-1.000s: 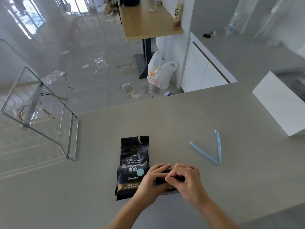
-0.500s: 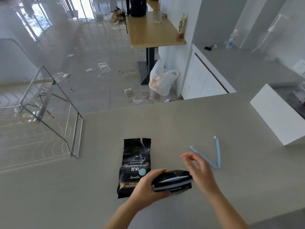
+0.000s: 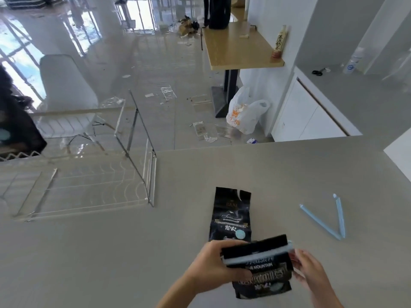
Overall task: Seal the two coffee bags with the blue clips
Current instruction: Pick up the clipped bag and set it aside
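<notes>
Head view: both hands (image 3: 213,263) grip a clipped coffee bag (image 3: 262,276), its blurred clip (image 3: 258,255) seemingly closed.

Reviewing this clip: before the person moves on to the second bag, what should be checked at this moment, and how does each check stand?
1. Blue clip lies across the folded top of the held coffee bag: ok.
2. That clip is snapped fully shut: cannot tell, its right end is by the right hand and blurred.
3. Left hand grips the held bag at its left edge: ok.
4. Second coffee bag lies flat on the counter, top torn open, no clip on it: not ok.
5. Spare blue clip lies open in a V on the counter, to the right of the bags: ok.
</notes>
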Demonstrator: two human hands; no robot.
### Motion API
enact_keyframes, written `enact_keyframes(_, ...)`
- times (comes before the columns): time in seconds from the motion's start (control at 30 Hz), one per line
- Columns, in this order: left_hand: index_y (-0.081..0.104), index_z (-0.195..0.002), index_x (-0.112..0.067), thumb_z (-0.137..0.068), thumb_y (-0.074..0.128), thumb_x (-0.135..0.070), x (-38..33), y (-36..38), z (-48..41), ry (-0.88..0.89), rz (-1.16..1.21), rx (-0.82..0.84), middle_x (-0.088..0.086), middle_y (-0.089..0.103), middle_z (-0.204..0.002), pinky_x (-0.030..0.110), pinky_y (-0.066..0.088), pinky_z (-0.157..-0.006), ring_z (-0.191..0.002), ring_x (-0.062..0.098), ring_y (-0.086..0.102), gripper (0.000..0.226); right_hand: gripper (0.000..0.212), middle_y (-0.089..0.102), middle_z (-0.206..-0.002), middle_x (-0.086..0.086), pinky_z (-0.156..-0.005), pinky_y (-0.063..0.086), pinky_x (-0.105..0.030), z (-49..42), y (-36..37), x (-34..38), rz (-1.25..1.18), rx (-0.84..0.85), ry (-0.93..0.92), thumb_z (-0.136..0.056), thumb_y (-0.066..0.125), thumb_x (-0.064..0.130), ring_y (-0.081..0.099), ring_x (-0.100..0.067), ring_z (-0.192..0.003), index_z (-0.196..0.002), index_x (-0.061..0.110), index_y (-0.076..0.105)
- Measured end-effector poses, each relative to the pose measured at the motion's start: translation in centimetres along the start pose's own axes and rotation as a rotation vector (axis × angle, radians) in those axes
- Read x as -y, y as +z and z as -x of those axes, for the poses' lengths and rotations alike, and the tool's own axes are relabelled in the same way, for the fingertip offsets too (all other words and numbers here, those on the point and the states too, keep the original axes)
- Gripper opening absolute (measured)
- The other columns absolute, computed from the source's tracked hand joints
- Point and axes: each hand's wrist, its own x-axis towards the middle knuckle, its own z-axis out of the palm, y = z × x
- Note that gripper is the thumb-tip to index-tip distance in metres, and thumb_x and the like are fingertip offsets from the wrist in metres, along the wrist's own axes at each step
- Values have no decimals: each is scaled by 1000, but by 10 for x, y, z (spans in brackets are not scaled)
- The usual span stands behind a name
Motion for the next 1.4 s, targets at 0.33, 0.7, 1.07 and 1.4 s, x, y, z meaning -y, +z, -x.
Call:
enact_keyframes(0.33, 63, -96, -22, -61, 84, -10, 41, -176, 23, -158, 9, -481, 4, 69, -94, 40, 54, -77, -85, 21, 65, 42, 15, 56, -121, -8, -91, 39, -36, -17, 109, 24, 416, 105, -307, -94, 52, 19, 52, -22, -110, -110, 17, 53)
enact_keyframes(0.7, 66, -93, -28, -71, 79, -8, 93, -218, 17, -196, 235, -587, -1, 72, -94, 20, 51, -70, -91, 15, 67, 32, 21, 66, -110, -11, -95, 40, -43, -38, 162, 34, 723, -110, -323, -87, 60, 12, 55, -31, -100, -99, 28, 61)
enact_keyframes(1.07, 42, -114, -11, -80, 71, -31, 116, -198, 50, -362, 229, -832, 7, 50, -105, 36, 48, -79, -94, 22, 54, 49, 28, 69, -102, 1, -89, 49, -36, -6, 161, 56, 520, 172, -494, -84, 62, -2, 63, -19, -99, -96, 22, 67)
enact_keyframes(1.4, 47, -97, -25, -86, 62, -15, 92, -94, 69, -298, -4, -498, -3, 64, -89, 21, 48, -68, -78, 8, 62, 22, 32, 71, -106, -5, -89, 54, -41, 24, 134, 62, 397, 381, -433, -89, 56, 0, 68, -19, -97, -107, 23, 67)
